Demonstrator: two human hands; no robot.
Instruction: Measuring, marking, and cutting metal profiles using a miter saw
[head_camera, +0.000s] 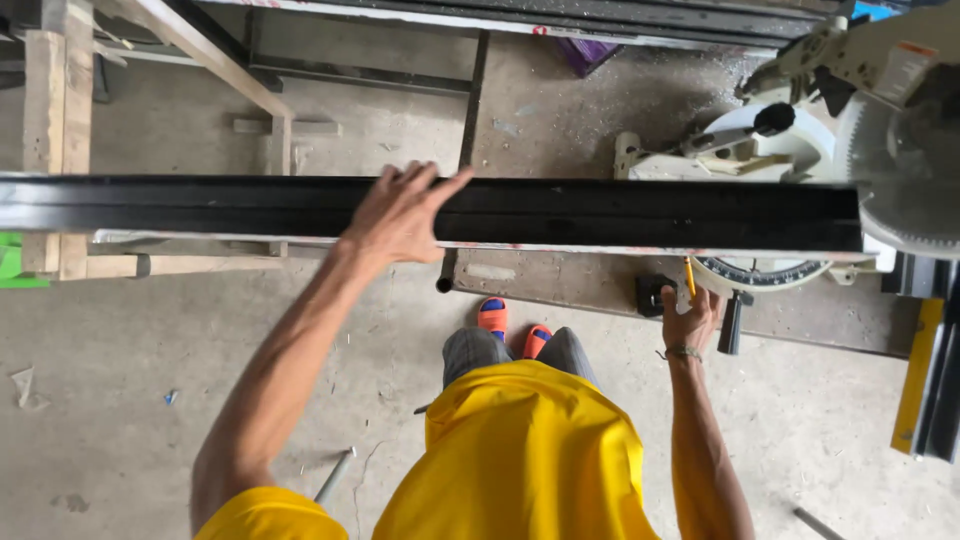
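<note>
Left hand (398, 215) flat on black beam (600, 213).

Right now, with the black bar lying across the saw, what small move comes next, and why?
Probably nudge the black bar lengthwise to line it up under the saw blade. The left hand lies flat on the bar, its end sits at the blade, and the right hand holds a yellow pencil below the bar.

Black profile (600, 215) cut off at left edge; right end hidden behind saw blade (905, 180). Saw (800, 130) cropped top right. Right hand (690, 320) fingertips hidden under profile; pencil (689, 277) grip unclear.
</note>
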